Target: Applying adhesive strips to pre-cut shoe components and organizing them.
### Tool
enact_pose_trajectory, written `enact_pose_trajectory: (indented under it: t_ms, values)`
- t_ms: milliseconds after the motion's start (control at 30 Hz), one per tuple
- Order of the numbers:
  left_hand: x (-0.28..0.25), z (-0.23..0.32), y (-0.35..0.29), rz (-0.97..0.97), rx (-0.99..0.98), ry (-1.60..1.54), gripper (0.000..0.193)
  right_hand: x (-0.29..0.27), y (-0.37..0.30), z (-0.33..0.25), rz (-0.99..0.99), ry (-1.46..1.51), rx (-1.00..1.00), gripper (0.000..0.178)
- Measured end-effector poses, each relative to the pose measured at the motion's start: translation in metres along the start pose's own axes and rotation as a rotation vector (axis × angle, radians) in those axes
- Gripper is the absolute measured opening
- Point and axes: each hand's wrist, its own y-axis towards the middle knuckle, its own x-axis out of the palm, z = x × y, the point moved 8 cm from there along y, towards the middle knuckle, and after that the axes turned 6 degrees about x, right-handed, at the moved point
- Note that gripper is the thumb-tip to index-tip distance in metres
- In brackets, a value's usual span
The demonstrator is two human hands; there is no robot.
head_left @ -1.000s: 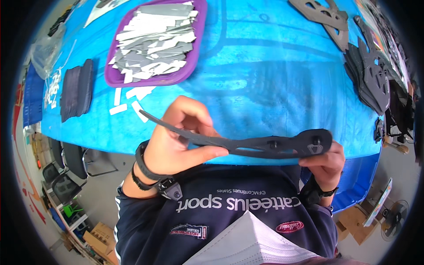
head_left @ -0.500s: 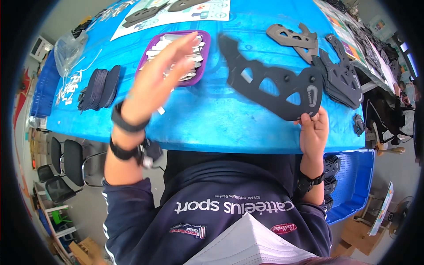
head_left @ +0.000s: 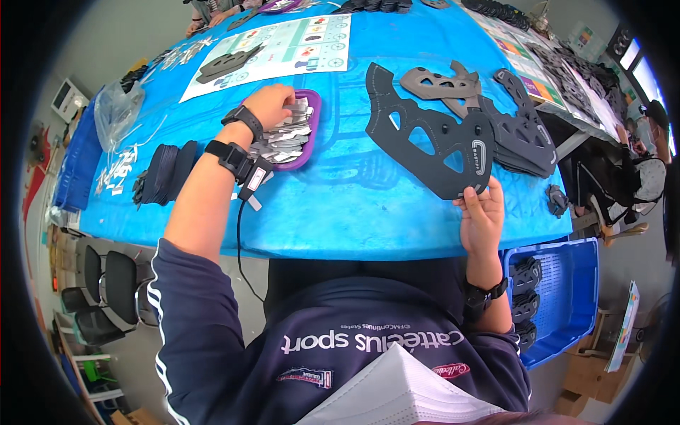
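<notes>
My right hand (head_left: pixel 482 212) pinches the lower corner of a dark grey shoe upper (head_left: pixel 453 159), a flat panel with triangular cut-outs, two dark studs and a pale looped emblem. It is held up over the right side of the table. Over the far left part of a purple tray (head_left: pixel 312 134), my left hand (head_left: pixel 270 106) reaches down with its fingers curled; the fingertips are partly hidden, and whatever they hold does not show. Small white and silver strips (head_left: pixel 287 140) fill the tray. Behind the held piece lie a brownish-grey upper (head_left: pixel 432 86) and a stack of dark uppers (head_left: pixel 528 152).
A bundle of dark strips (head_left: pixel 166 173) and loose white pieces (head_left: pixel 117 173) lie at the left. A printed sheet (head_left: pixel 283 60) rests farther back. At the lower right, a blue crate (head_left: pixel 559 297) holds dark parts. Another person's hands (head_left: pixel 205 21) show at the far edge.
My left hand has come down from above the tray to the strips, its fingers now curled. The right hand still holds the upper. The whole view has shifted somewhat.
</notes>
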Motion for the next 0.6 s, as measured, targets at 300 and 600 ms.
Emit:
enact_pose_trajectory:
  t_ms: [300,600]
  values:
    - [-0.01,-0.013,-0.008,0.108,-0.003,-0.114,0.008,0.003,0.0,-0.003,-0.004,-0.004,-0.001,0.03]
    - [0.002,-0.013,-0.009,-0.001,0.068,-0.05,0.013,0.003,0.0,-0.003,-0.016,0.002,-0.007,0.031]
